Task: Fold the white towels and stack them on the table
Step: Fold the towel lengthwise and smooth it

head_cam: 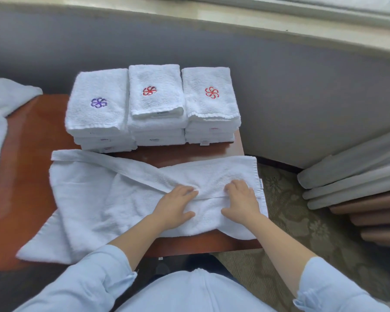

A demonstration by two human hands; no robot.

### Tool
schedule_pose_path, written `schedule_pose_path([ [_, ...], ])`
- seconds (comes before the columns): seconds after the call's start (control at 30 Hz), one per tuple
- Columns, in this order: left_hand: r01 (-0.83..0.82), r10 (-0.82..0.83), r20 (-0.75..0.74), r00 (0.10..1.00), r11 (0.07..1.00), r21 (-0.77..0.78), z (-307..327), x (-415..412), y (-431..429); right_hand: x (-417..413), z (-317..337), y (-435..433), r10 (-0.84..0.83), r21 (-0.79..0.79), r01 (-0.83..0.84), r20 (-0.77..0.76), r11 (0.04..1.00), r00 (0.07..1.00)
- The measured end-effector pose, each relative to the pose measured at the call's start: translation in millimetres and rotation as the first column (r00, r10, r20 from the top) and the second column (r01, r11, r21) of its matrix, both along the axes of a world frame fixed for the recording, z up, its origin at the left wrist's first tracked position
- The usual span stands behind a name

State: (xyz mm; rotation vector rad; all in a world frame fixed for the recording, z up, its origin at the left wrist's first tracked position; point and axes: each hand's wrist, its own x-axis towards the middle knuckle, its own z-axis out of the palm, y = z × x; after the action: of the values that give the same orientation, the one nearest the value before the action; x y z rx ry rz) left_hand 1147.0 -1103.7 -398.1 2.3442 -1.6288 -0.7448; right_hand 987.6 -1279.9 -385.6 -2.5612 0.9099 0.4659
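**A:** What's closest to the lens on your feed?

**B:** I've got a pale blue shirt front [196, 289], then 2 matching sleeves, the left sleeve [88, 278] and the right sleeve [336, 287], both pushed up the forearms.

**A:** And the hands?

**B:** Both lie palm down on the spread towel [95, 199], fingers fairly straight, gripping nothing. The left hand [175, 207] has its fingertips at a folded-over edge. The right hand [241, 203] sits just beside it, near the hemmed end.

**A:** Where's that towel?

**B:** Under both hands on the reddish-brown table [20, 199]. A loose corner hangs over the near edge, well left of the left hand.

**A:** The folded ones?

**B:** Beyond the fingertips I count 3 stacks side by side, touching. The left stack [97, 104] shows a purple emblem; the middle stack [155, 91] and the right stack [209, 93] show red ones. Far left of the left hand lies an unfolded white heap [0, 109]. Right of the right hand I see patterned carpet [291, 210] and curtain folds [358, 172].
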Motion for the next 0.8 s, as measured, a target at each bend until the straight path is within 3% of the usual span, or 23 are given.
schedule_pose_path([
  [0.07, -0.073, 0.072, -0.022, 0.997, 0.997, -0.038, 4, 6, 6, 12, 1, 0, 0.013, -0.078, -0.004, 0.115, 0.997, 0.993],
  [0.17, -0.222, 0.221, -0.024, 0.975, 0.971, -0.083, 10, 18, 24, 39, 5, 8, 0.07, -0.014, -0.069, 0.249, 0.998, 0.966],
  [0.53, -0.653, 0.657, 0.025, 0.753, 0.752, -0.09, 35, 94, 148, 173, 23, 99, 0.384, 0.131, -0.452, 0.356, 0.883, 0.852],
  [0.67, -0.752, 0.759, 0.043, 0.649, 0.65, -0.109, 36, 139, 197, 227, 24, 143, 0.412, 0.148, -0.499, 0.394, 0.854, 0.822],
  [0.8, -0.816, 0.816, -0.03, 0.577, 0.576, -0.045, 28, 195, 243, 285, 21, 191, 0.378, 0.158, -0.468, 0.395, 0.87, 0.837],
])
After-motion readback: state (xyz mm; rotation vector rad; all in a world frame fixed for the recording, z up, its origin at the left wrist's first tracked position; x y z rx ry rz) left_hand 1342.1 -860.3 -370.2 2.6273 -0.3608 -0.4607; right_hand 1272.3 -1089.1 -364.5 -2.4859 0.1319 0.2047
